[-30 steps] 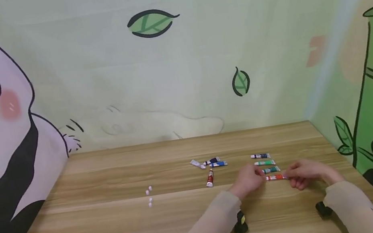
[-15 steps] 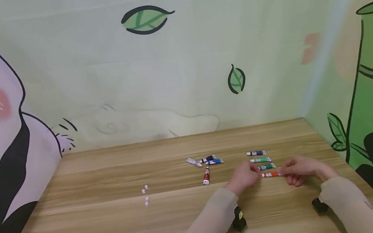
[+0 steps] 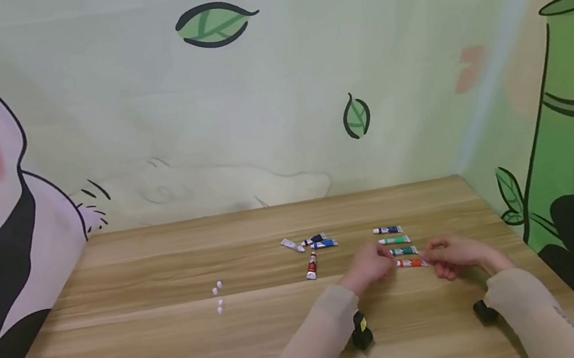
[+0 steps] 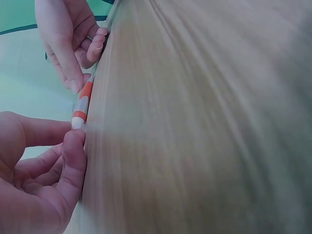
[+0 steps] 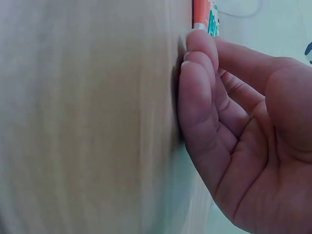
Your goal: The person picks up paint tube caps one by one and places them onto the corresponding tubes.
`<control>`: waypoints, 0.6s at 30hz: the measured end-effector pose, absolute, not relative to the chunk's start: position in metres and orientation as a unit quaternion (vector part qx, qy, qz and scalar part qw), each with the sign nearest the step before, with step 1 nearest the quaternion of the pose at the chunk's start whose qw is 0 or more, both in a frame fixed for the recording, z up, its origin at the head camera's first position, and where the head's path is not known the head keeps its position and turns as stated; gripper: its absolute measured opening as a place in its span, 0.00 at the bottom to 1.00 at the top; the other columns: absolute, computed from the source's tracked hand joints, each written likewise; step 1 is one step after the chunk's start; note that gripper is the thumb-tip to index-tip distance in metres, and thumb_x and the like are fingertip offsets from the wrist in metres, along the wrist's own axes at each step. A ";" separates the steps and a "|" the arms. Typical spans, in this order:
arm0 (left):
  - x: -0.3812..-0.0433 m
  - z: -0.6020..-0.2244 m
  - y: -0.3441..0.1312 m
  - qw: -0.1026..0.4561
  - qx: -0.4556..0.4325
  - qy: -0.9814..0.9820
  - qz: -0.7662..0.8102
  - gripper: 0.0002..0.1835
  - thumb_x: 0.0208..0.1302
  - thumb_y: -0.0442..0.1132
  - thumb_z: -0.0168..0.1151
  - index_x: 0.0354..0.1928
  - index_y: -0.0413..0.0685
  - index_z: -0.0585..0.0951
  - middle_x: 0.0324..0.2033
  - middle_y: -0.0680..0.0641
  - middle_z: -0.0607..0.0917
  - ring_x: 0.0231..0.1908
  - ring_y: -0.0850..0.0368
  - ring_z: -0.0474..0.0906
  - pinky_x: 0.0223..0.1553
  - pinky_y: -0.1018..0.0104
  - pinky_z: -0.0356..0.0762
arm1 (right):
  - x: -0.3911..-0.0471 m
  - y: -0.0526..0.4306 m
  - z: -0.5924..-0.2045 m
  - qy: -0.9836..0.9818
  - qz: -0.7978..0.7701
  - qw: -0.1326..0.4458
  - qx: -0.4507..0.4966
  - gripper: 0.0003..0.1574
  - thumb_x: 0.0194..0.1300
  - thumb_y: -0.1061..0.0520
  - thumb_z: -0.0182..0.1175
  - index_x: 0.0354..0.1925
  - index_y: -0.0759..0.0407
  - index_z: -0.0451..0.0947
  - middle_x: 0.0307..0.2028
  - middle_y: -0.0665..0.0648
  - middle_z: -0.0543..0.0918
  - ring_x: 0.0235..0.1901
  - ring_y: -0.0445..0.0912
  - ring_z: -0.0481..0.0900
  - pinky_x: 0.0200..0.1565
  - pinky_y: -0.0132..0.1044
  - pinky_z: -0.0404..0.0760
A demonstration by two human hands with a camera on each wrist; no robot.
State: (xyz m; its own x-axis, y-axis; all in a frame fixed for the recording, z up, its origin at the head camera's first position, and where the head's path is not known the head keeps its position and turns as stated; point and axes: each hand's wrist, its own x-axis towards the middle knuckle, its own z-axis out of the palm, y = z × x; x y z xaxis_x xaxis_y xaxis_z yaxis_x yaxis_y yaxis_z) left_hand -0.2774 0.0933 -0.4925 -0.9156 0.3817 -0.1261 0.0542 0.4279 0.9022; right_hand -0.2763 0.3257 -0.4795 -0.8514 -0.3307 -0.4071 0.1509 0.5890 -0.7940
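A small orange paint tube (image 3: 410,263) with a white cap lies sideways on the table, lowest in a column of tubes. My left hand (image 3: 368,265) pinches it at the cap between thumb and forefinger, as the left wrist view shows. At the opposite, crimped end my right hand (image 3: 455,254) pinches the tube, its other fingers curled near the tabletop. Just behind lie a teal paint tube (image 3: 404,251), a light green paint tube (image 3: 395,241) and a navy paint tube (image 3: 388,230), roughly parallel to it.
Left of the column, a dark red tube (image 3: 311,266) lies pointing away, below a blue tube (image 3: 324,244), a dark tube (image 3: 313,240) and a pale lilac tube (image 3: 292,244). Several small white pieces (image 3: 219,302) lie farther left. A printed backdrop (image 3: 254,115) rises behind the table.
The head view has shifted, so the whole scene sits farther left and higher. Both hands stay at the ends of the orange paint tube, which keeps its place in the column.
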 end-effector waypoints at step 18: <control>-0.279 -0.492 0.088 0.157 0.147 0.822 0.528 0.02 0.64 0.29 0.64 0.32 0.40 0.82 0.18 0.50 0.76 0.19 0.60 0.71 0.22 0.72 0.68 | -0.274 0.321 -0.474 0.856 -0.447 0.256 -0.047 0.15 0.78 0.51 0.54 0.42 0.64 0.75 0.21 0.53 0.79 0.19 0.40 0.75 0.23 0.31 0.77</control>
State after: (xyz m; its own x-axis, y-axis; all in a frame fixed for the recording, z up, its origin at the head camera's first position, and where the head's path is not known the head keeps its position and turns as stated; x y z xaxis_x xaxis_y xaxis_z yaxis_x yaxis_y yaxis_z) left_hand -0.2794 0.0881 -0.4925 -0.9078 0.4067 -0.1024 0.0757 0.3991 0.9138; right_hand -0.2743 0.3206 -0.4742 -0.8649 -0.3084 -0.3961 0.1490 0.5957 -0.7892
